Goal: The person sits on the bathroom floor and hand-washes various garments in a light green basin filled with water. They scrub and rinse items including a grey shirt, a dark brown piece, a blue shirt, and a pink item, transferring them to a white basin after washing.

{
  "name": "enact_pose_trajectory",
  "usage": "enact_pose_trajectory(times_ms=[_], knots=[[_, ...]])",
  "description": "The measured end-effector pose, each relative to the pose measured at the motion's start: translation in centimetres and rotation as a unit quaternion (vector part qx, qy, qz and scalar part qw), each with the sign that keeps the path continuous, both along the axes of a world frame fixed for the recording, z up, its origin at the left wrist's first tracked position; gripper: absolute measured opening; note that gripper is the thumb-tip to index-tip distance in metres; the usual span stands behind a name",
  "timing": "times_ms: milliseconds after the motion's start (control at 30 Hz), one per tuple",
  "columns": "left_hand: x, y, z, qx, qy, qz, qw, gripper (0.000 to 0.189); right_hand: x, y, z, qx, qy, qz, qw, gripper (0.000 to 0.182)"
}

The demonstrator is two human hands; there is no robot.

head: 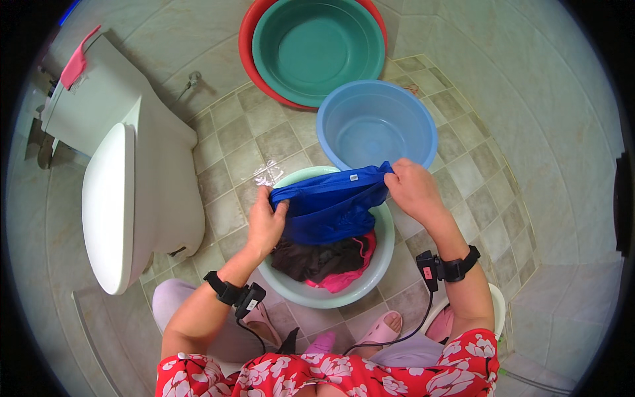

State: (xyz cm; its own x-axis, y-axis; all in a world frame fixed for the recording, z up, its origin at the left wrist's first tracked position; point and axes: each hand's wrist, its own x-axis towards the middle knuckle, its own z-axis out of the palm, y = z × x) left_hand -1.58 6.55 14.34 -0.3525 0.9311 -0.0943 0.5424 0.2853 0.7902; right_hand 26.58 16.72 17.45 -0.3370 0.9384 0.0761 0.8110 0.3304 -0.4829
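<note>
A blue garment (330, 211) is stretched by its upper edge between my two hands. My left hand (268, 216) grips its left end, and my right hand (412, 188) grips its right end. A small white tag shows near the upper edge. The garment hangs over a pale green basin (342, 300) on the floor. In that basin lie a dark brown cloth (317, 260) and a bright pink cloth (342, 279), partly hidden beneath the blue one.
A light blue basin (377, 124) stands just beyond. Behind it a green basin (317, 52) sits in a red basin (245, 49). A white toilet (168, 198) is at the left. Near my right elbow a white container (498, 305) holds pink cloth. The tiled floor looks wet.
</note>
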Motion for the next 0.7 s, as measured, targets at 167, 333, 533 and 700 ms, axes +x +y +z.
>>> enact_pose_trajectory(times_ms=[167,333,533,700], knots=[[-0.5,-0.2,-0.2,0.109,0.087,-0.073,0.988,0.047,0.5,0.0,1.1,0.032,0.012,-0.030,0.999,0.029],[-1.0,-0.1,-0.4,0.178,0.084,-0.111,0.974,0.048,1.5,0.5,1.8,0.019,0.053,0.007,0.998,0.027],[-1.5,-0.1,0.2,0.030,-0.142,-0.068,0.987,0.034,2.0,0.8,1.0,-0.137,0.131,-0.031,0.981,0.021],[0.1,0.1,1.5,0.103,-0.112,-0.084,0.985,0.033,0.6,0.7,-0.6,-0.335,0.401,-0.117,0.845,0.026]])
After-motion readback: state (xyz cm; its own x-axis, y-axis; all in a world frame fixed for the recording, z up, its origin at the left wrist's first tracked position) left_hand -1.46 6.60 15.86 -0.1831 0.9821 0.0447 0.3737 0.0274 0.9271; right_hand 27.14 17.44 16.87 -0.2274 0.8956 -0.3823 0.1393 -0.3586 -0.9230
